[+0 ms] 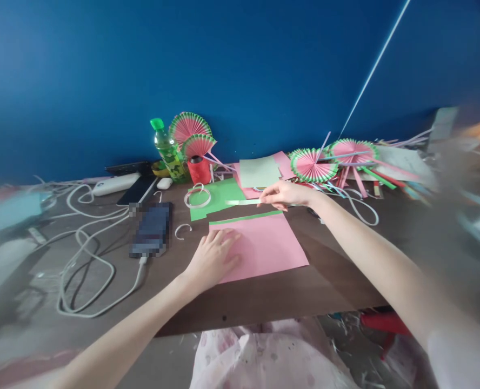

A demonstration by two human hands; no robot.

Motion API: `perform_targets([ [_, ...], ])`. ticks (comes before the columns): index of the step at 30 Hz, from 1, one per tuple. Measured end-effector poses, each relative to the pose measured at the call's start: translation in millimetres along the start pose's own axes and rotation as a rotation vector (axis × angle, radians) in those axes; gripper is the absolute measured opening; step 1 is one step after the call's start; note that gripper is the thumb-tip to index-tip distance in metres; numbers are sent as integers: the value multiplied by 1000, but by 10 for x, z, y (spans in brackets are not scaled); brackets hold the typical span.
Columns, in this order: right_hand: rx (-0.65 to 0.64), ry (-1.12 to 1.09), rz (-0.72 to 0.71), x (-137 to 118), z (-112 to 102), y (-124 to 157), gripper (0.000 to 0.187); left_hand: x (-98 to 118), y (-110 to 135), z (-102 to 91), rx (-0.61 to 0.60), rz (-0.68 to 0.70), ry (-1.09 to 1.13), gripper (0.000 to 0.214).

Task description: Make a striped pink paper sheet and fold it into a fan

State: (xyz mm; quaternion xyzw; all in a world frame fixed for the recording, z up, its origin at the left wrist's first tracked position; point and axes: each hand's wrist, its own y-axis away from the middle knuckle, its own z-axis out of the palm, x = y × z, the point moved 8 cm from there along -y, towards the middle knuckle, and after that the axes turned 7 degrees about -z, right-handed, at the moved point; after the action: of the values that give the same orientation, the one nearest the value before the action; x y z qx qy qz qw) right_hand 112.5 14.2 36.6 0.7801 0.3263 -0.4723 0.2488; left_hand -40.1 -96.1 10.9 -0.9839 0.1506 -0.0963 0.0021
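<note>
My left hand (214, 256) lies flat with its fingers spread on the left side of a pink paper sheet (270, 243). A narrow green band (248, 218) runs along the sheet's far edge. Above that edge, my right hand (282, 195) pinches one end of a thin pale strip (242, 202), which points left. Whether the strip is paper or tape I cannot tell. Beyond it lies a green paper sheet (219, 193) with a white tape roll (197, 198) on it. A small curled white strip (182, 231) rests left of the pink sheet.
A phone (151, 229) with a white cable (114, 275) lies at left. Behind stand a green-capped bottle (169, 151), a red container (199, 170) and pleated pink-green paper fans (313, 165). A pale paper stack (259, 173) sits near the blue wall (240, 70). The table's front edge is close.
</note>
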Motion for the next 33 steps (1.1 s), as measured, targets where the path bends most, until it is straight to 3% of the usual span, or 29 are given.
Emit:
perform_targets([
  [4,-25,-7,-6,-20,65,-75,28,-353,-326,-399,142,-154,228,28],
  [8,-99,45,5,-47,169,-160,24,-588,-636,-598,80,-203,397,26],
  [15,-170,83,37,-12,308,-225,22,-614,-743,-414,-199,-180,481,32],
  [21,-189,46,37,-1,376,-248,24,-669,-729,-337,-230,-164,448,24],
  [33,-178,-17,110,167,518,-296,22,-694,-657,-154,-423,-160,381,28],
])
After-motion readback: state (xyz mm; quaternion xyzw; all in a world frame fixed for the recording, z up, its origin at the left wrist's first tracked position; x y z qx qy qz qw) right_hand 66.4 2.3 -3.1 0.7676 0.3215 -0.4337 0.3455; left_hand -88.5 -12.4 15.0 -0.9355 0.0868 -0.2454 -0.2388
